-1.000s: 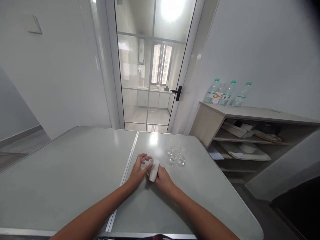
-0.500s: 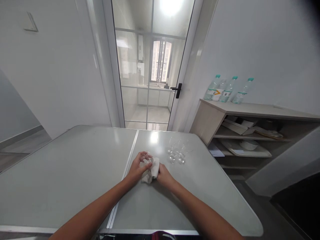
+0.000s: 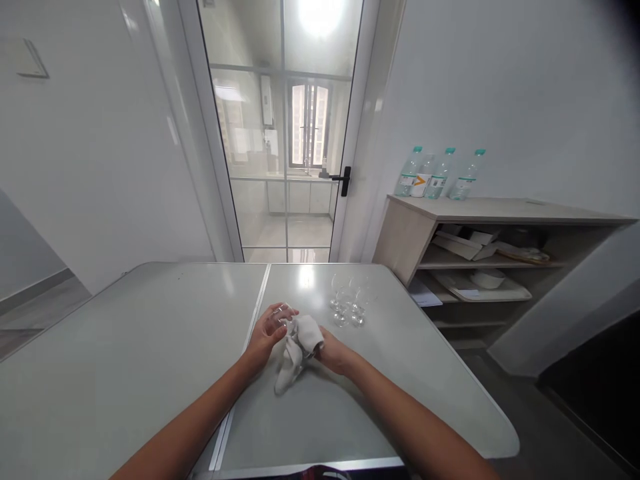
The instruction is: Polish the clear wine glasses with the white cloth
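Observation:
My left hand (image 3: 265, 333) is wrapped round a clear drinking glass (image 3: 281, 316) with its fingers curved along the side. A white cloth (image 3: 309, 333) covers the glass's end nearer the right, and a loose corner hangs down toward the table. My right hand (image 3: 331, 348) is closed on the cloth from the right; its fingertips are mostly hidden behind it. Beyond that hand, several clear glasses (image 3: 347, 303) form a close group on the table. Their outlines are faint against the pale top.
The pale grey table (image 3: 150, 353) has a metal seam (image 3: 260, 293) running across it. To the right stands a wooden shelf unit (image 3: 410, 233) with several plastic bottles (image 3: 437, 175) on top and trays inside. A glass door (image 3: 285, 200) lies beyond the table.
The cloth has spread and turned, with its loose corner now hanging lower. My left hand has shifted slightly left with the glass, and the whole view has turned a little to the right.

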A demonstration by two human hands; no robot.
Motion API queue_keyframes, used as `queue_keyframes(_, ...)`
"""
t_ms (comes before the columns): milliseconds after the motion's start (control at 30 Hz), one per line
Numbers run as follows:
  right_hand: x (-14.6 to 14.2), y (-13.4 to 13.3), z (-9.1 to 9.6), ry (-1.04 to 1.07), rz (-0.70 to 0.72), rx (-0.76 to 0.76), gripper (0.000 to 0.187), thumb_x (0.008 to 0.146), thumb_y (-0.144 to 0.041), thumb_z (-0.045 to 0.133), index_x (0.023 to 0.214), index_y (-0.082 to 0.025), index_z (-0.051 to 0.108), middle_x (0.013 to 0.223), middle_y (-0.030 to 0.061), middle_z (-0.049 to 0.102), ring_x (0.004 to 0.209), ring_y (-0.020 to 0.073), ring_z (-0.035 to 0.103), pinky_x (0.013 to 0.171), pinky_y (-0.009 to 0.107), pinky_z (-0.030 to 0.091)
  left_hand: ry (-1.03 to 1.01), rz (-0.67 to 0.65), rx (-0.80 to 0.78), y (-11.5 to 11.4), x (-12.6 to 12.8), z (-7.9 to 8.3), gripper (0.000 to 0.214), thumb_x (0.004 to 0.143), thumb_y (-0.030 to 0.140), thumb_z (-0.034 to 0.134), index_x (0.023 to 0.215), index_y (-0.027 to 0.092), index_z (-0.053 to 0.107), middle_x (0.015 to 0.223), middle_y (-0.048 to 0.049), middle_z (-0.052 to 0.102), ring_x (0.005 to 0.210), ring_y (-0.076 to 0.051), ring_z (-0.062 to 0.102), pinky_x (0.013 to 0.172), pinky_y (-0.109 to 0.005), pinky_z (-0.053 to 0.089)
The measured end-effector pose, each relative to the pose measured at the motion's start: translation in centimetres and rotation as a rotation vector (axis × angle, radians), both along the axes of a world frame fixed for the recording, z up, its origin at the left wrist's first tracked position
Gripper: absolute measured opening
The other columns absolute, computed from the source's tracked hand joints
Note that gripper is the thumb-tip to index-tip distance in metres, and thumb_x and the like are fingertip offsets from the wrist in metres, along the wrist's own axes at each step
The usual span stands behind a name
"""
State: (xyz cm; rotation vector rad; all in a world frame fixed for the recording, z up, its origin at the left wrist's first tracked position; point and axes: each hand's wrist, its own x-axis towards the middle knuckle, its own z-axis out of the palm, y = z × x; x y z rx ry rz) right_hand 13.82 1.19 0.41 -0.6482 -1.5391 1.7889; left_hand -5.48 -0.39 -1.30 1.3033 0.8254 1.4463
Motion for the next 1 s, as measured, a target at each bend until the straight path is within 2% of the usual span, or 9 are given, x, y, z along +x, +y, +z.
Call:
queue_keyframes(100,0.6,0.4,-0.4,-0.209,-0.157,0.388,0.004,0.076,-0.021,0.066,0.075,-0.019,0.063,0.071,-0.0013,0.061,0.068,0.0152,0.051,0.071,0.028,0.042,0.067,0.110,0.022,0.1,-0.1,0.2,0.064,0.078,0.045,0.085,0.130,0.022,0.056,0.129,-0.0162,0.071,0.119,-0.029,0.065,0.097,-0.039,0.047)
queue_keyframes(200,0.5,0.2,-0.6,-0.380,-0.331,0.595,0.010,0.069,-0.010,0.059,0.073,-0.020,0.058,0.067,-0.0028,0.056,0.067,0.0141,0.045,0.070,0.027,0.038,0.139,0.151,0.086,0.1,-0.2,0.5,0.059,0.078,0.038,0.087,0.126,0.022,0.057,0.128,-0.0153,0.071,0.117,-0.027,0.064,0.092,-0.036,0.046)
queue_keyframes(267,0.1,-0.2,-0.6,-0.329,-0.296,0.510,0.013,0.069,-0.012,0.062,0.079,-0.020,0.059,0.071,-0.0032,0.057,0.067,0.0136,0.045,0.067,0.025,0.038,0.155,0.105,0.121,-0.2,-0.1,0.7,0.058,0.080,0.035,0.085,0.128,0.022,0.057,0.129,-0.0156,0.070,0.120,-0.028,0.063,0.095,-0.036,0.045)
queue_keyframes(400,-0.6,-0.7,-0.9,-0.028,-0.039,0.135,0.026,0.073,-0.025,0.071,0.096,-0.019,0.062,0.082,-0.0012,0.063,0.073,0.0144,0.052,0.071,0.026,0.042,0.091,-0.051,0.111,-0.7,0.3,1.0,0.059,0.080,0.036,0.085,0.130,0.021,0.057,0.133,-0.0169,0.068,0.130,-0.031,0.059,0.102,-0.039,0.045)
queue_keyframes(500,-0.8,-0.6,-1.5,-0.018,0.014,0.003,0.020,0.075,-0.028,0.073,0.089,-0.018,0.063,0.076,-0.0022,0.060,0.069,0.0133,0.049,0.069,0.025,0.040,0.042,-0.107,0.115,-0.8,0.6,1.1,0.060,0.079,0.037,0.086,0.130,0.021,0.058,0.132,-0.0169,0.068,0.129,-0.031,0.060,0.102,-0.039,0.046)
queue_keyframes(667,-0.6,-0.1,-2.0,-0.169,-0.066,0.262,0.003,0.078,-0.020,0.060,0.080,-0.019,0.057,0.074,-0.0024,0.057,0.068,0.0136,0.045,0.066,0.025,0.036,0.101,-0.096,0.156,-0.8,0.6,0.7,0.058,0.083,0.034,0.084,0.132,0.023,0.055,0.133,-0.0151,0.067,0.128,-0.029,0.059,0.098,-0.037,0.044)
queue_keyframes(833,-0.1,0.1,-1.2,-0.402,-0.279,0.647,0.023,0.071,-0.007,0.050,0.088,-0.020,0.057,0.083,0.0010,0.062,0.076,0.0175,0.049,0.072,0.028,0.036,0.178,-0.030,0.227,-0.5,0.5,0.3,0.060,0.085,0.032,0.082,0.136,0.025,0.051,0.137,-0.0145,0.065,0.125,-0.028,0.059,0.096,-0.036,0.040)
queue_keyframes(900,0.1,0.1,-1.1,-0.401,-0.280,0.622,0.020,0.070,-0.008,0.051,0.085,-0.020,0.056,0.081,0.0008,0.060,0.076,0.0175,0.048,0.072,0.028,0.035,0.159,-0.038,0.222,-0.4,0.4,0.3,0.060,0.085,0.034,0.082,0.136,0.025,0.052,0.137,-0.0148,0.065,0.125,-0.028,0.058,0.096,-0.036,0.040)
queue_keyframes(1000,0.4,0.2,-1.3,-0.245,-0.061,0.298,0.007,0.073,-0.017,0.057,0.079,-0.020,0.057,0.074,-0.0011,0.057,0.069,0.0153,0.045,0.067,0.027,0.035,0.052,-0.146,0.144,-0.3,0.2,0.3,0.064,0.083,0.044,0.082,0.136,0.023,0.054,0.134,-0.0165,0.066,0.125,-0.030,0.059,0.095,-0.037,0.044)
